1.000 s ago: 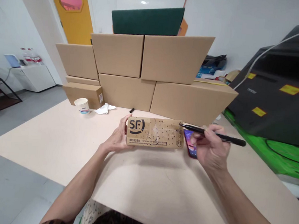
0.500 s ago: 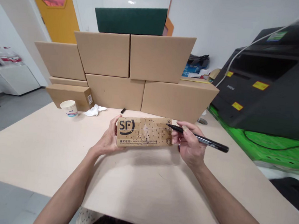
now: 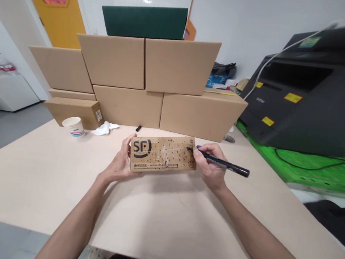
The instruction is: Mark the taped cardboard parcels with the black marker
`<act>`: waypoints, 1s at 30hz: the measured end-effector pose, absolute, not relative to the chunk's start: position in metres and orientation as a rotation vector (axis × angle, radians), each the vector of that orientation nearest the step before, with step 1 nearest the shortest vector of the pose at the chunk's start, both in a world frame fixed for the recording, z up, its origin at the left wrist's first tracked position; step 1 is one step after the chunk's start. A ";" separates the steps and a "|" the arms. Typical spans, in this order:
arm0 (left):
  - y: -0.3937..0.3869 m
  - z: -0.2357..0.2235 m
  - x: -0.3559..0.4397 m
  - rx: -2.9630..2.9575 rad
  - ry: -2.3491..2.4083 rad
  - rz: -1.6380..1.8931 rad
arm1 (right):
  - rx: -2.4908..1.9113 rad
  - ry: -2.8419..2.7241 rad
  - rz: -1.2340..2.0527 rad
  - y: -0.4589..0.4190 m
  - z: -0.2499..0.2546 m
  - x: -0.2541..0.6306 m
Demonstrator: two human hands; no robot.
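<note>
A small cardboard box (image 3: 163,155) printed with a dark SF logo is tilted toward me above the table. Many short black marks dot its face, and clear tape crosses it. My left hand (image 3: 123,161) grips the box by its left end, fingers partly hidden behind it. Pinched in my right hand (image 3: 213,166) is a black marker pen (image 3: 227,164), its tip at the upper right part of the box face. The marker's black cap (image 3: 138,128) lies on the table behind the box.
Large cardboard boxes (image 3: 126,104) are stacked along the table's back, a dark green box (image 3: 144,21) on top. At left are a paper cup (image 3: 74,126) and crumpled tissue (image 3: 104,128). A black printer (image 3: 310,94) stands on a green surface (image 3: 297,166) at right.
My right hand has moved left and closer to the box, with the marker tip now further in on its face. The whole view has shifted slightly.
</note>
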State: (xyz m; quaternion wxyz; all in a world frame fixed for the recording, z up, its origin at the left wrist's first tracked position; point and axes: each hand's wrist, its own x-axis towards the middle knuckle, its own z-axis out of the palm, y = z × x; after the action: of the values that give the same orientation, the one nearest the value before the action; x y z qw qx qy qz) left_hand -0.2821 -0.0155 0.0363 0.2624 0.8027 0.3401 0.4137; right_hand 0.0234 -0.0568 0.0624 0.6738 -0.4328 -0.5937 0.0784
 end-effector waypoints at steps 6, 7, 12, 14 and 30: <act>-0.015 0.034 -0.284 2.184 0.961 1.104 | -1.012 -1.364 0.126 -0.052 0.059 0.022; -0.016 0.033 -0.284 2.184 0.971 1.097 | -1.008 -1.349 0.140 -0.051 0.057 0.022; -0.016 0.032 -0.284 2.182 0.975 1.078 | -1.018 -1.303 0.136 -0.053 0.049 0.024; -0.016 0.032 -0.283 2.181 0.976 1.089 | -1.034 -1.330 0.084 -0.054 0.050 0.023; -0.016 0.033 -0.283 2.189 0.985 1.106 | -1.092 -1.404 0.078 -0.057 0.056 0.017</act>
State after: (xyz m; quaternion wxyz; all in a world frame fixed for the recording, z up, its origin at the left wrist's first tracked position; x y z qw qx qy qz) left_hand -0.2826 -0.0164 0.0327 0.2468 0.8027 0.3611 0.4055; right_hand 0.0167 -0.0569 0.0564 0.6291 -0.4768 -0.6129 0.0340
